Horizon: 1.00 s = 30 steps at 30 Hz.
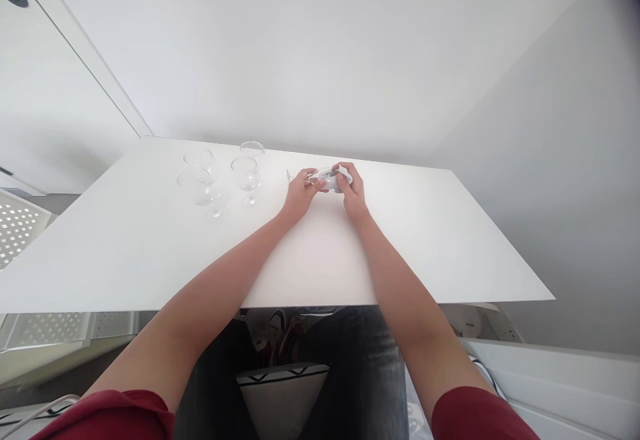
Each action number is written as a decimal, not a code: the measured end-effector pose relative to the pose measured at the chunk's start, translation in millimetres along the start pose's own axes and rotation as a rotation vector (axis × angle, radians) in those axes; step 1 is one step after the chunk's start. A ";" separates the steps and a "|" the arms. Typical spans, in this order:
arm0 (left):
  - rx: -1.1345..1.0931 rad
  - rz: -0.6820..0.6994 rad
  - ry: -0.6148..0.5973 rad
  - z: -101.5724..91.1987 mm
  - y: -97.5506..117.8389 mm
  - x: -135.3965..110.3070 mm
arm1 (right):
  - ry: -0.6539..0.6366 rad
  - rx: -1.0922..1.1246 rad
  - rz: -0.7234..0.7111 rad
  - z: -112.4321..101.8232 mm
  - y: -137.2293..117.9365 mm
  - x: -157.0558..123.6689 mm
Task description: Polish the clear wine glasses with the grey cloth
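Observation:
My left hand is closed around a clear stemmed glass, near its stem and the lower bowl. The glass lies on its side in the air above the table, its foot pointing left and its bowl to the right. At the bowl's end, my right hand is closed on a white cloth or tissue pressed against the glass. Part of the bowl is covered by fingers and by this white piece. To the left of my hands, several similar glasses stand upright, among them a stemmed glass.
The white table backs onto a pale wall. A white door or cabinet panel is at the left. White perforated baskets sit below the table's left side, and a white ledge runs low at the right.

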<state>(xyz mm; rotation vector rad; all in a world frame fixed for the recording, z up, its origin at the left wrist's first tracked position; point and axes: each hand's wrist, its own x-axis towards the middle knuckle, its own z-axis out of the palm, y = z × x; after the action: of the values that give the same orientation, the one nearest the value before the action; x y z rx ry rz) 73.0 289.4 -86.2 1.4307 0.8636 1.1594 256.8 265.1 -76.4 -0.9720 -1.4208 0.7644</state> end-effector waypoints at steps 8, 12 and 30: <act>-0.017 0.048 -0.017 1.1 6.3 -4.7 | -0.054 0.091 -0.002 0.4 4.0 3.0; -0.161 0.087 -0.343 2.7 12.6 -9.0 | 0.397 0.282 -0.022 -18.6 28.4 17.0; -0.328 -0.251 -0.441 -1.9 20.6 -6.8 | 0.408 0.199 -0.029 -14.1 26.6 21.9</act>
<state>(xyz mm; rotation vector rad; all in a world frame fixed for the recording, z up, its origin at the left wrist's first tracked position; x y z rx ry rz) 67.7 279.7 -67.4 1.2011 0.4967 0.7162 274.9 295.0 -89.1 -0.8899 -0.9837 0.6291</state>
